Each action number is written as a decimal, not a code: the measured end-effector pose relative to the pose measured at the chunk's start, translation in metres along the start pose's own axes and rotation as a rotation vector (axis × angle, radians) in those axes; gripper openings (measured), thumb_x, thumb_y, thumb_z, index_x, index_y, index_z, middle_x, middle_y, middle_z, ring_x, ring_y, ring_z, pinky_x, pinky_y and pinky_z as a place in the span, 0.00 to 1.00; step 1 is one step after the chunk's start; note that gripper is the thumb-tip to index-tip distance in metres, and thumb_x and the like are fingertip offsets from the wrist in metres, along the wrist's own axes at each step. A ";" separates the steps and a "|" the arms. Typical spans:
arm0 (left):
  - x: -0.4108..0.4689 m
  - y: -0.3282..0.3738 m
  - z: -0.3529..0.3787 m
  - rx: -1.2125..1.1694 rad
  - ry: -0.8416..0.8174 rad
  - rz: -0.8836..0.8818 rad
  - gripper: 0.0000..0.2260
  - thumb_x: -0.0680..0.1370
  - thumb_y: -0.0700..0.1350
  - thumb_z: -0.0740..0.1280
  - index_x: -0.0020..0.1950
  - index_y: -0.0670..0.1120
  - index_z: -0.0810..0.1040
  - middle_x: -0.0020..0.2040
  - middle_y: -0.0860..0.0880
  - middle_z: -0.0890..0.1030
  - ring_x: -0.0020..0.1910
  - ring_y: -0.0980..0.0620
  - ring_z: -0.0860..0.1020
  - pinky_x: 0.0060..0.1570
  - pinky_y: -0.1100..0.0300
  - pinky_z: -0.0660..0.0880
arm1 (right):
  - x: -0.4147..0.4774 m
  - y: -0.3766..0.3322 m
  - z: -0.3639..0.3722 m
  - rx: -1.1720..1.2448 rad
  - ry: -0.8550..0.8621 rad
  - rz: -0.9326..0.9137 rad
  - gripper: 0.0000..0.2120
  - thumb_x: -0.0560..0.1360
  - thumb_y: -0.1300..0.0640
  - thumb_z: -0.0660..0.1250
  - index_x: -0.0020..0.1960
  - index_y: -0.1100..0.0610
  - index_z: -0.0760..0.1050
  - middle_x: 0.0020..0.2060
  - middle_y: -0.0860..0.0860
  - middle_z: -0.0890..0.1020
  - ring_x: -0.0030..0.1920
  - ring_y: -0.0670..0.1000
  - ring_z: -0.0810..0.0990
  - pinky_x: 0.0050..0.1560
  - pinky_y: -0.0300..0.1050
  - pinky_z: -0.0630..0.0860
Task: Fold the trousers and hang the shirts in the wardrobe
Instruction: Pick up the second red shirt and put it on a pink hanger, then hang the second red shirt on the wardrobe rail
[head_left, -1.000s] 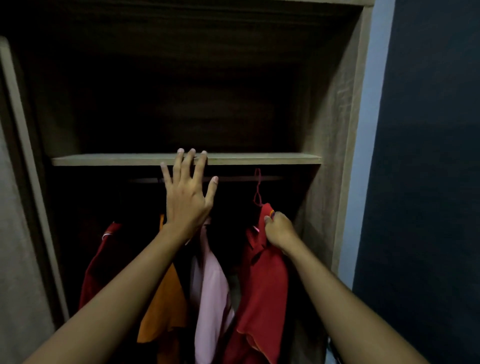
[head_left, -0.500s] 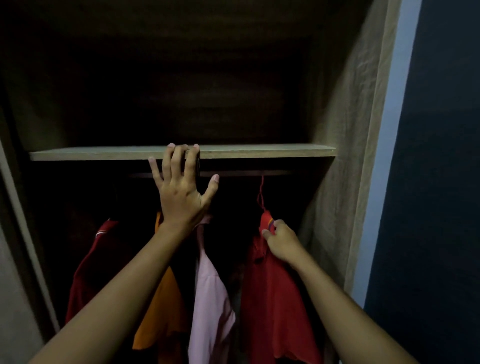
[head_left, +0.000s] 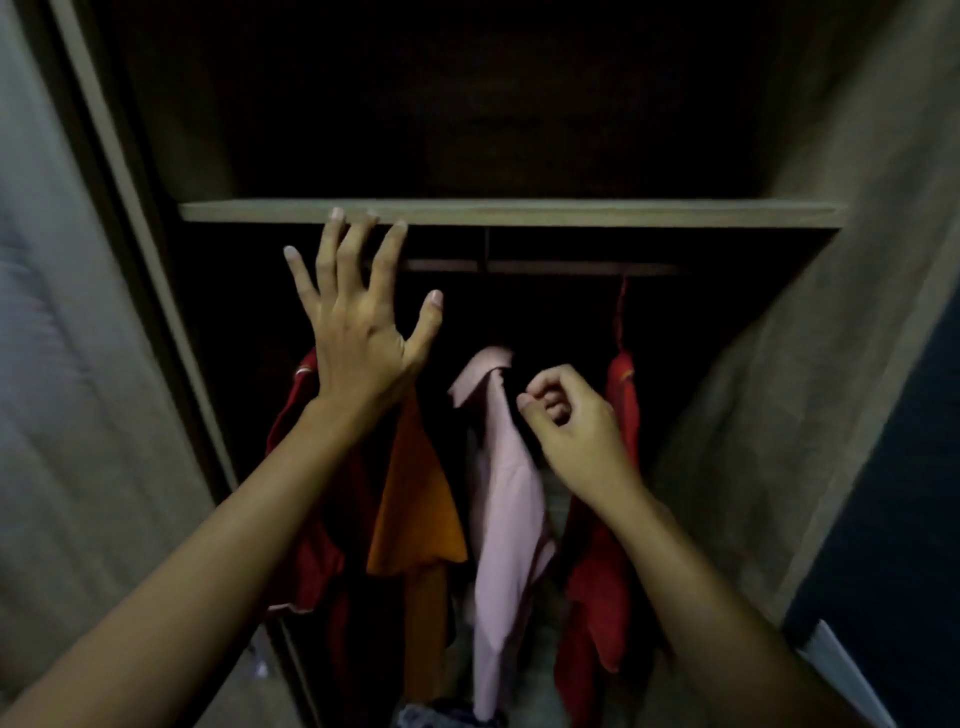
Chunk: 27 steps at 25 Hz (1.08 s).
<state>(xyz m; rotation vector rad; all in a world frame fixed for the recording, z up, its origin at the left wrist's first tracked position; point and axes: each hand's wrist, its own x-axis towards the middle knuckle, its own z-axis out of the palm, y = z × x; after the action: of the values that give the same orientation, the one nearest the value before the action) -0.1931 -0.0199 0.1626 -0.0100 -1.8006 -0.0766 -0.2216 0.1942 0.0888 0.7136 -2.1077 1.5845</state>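
Seen from the person's head, two bare arms are reaching into an open, dim wardrobe (head_left: 753, 415).

The left grip (head_left: 358, 353) is raised and spread wide, all five fingers straight and apart, holding nothing. Three of its fingertips (head_left: 371, 218) are lying against the front edge of the one shelf (head_left: 571, 213); whether they are pressing on it cannot be told.

The right grip (head_left: 576, 426) is hovering lower and to the right of the left one. Its fingers are curling in toward the palm, with the thumb tip close to the forefinger, and nothing is showing between them.

One rail (head_left: 571, 268) is running just under the shelf, above both grips. Four shirts are hanging below it in a row:
- One dark red shirt (head_left: 319, 566) is hanging behind and below the left wrist, partly hidden by that arm.
- One orange shirt (head_left: 415, 509) is hanging just right of the left wrist.
- One pink shirt (head_left: 506, 519) is hanging between the two grips, its collar just left of the right grip's knuckles.
- One red shirt (head_left: 597, 597) is hanging right behind the right grip, on its far side, close to it but not held.

One red hanger hook (head_left: 621, 312) is showing above the right grip, rising from the red shirt to the rail. The other hangers are lost in shadow.
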 end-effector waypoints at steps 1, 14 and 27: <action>-0.011 -0.015 -0.009 0.021 -0.011 -0.004 0.26 0.79 0.56 0.64 0.74 0.45 0.69 0.76 0.43 0.66 0.79 0.41 0.55 0.75 0.34 0.44 | -0.009 -0.006 0.023 0.038 -0.092 0.007 0.05 0.74 0.62 0.71 0.47 0.58 0.75 0.34 0.49 0.74 0.30 0.42 0.70 0.36 0.34 0.71; -0.155 -0.237 -0.102 0.201 -0.333 -0.191 0.32 0.81 0.56 0.60 0.80 0.43 0.56 0.81 0.42 0.55 0.80 0.42 0.50 0.74 0.32 0.46 | -0.188 0.036 0.339 -0.144 -0.702 0.504 0.21 0.78 0.48 0.63 0.34 0.62 0.79 0.29 0.55 0.84 0.17 0.43 0.74 0.21 0.37 0.72; -0.186 -0.260 -0.090 0.099 -0.403 -0.173 0.33 0.80 0.55 0.63 0.80 0.42 0.55 0.80 0.39 0.53 0.80 0.40 0.49 0.74 0.32 0.47 | -0.228 0.086 0.429 -0.422 -0.542 0.723 0.24 0.70 0.47 0.54 0.38 0.64 0.81 0.34 0.60 0.84 0.38 0.62 0.82 0.40 0.51 0.81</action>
<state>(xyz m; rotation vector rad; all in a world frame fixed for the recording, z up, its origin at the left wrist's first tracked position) -0.0755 -0.2783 -0.0103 0.2147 -2.2038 -0.1153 -0.1028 -0.1636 -0.2283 0.2425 -3.2337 1.2310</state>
